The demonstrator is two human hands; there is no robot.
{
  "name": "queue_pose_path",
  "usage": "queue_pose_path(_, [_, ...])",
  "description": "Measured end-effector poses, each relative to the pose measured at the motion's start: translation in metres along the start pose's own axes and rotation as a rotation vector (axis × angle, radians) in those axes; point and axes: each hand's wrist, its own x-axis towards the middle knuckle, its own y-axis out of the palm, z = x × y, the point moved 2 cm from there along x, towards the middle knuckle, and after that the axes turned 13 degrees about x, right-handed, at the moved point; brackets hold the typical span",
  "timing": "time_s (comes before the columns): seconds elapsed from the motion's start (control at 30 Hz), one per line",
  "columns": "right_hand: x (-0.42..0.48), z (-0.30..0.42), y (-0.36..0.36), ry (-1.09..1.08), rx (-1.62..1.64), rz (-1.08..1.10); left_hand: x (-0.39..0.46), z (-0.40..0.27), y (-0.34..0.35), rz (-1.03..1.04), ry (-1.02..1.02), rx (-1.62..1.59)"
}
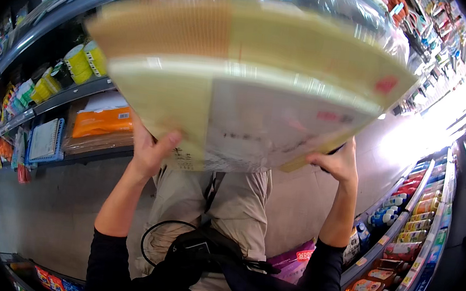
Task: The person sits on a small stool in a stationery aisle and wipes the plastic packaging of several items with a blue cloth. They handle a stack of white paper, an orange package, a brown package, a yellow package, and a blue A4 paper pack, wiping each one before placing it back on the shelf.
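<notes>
My left hand point(151, 146) grips the lower left edge of a wide, flat package point(252, 118) in clear plastic, its thumb on the front face. At the lower right edge, my right hand point(337, 159) holds the same package, thumb in front. The package is pale yellow, grey and tan, bears writing and red marks, and is blurred. It is raised above my knees and hides part of the shelf behind it. Whether it is one item or a stack, I cannot tell. Most of my fingers are hidden behind it.
On the left, a shelf point(74, 92) carries yellow rolls, an orange envelope point(102, 123) and a spiral notebook point(45, 138) in a blue frame. Bottles point(370, 290) line the shelves at the right. A purple package point(291, 262) lies low beside my right arm.
</notes>
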Motion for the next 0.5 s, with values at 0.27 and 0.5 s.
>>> queue_pose_path(0.27, [-0.013,-0.026,0.024,-0.019,-0.042,-0.031,-0.014,0.008,0.007,0.065,-0.168,-0.184])
queue_pose_path(0.5, [-0.012,-0.015,0.030,-0.074,0.054,0.022,-0.010,0.019,-0.007,0.185,-0.173,-0.310])
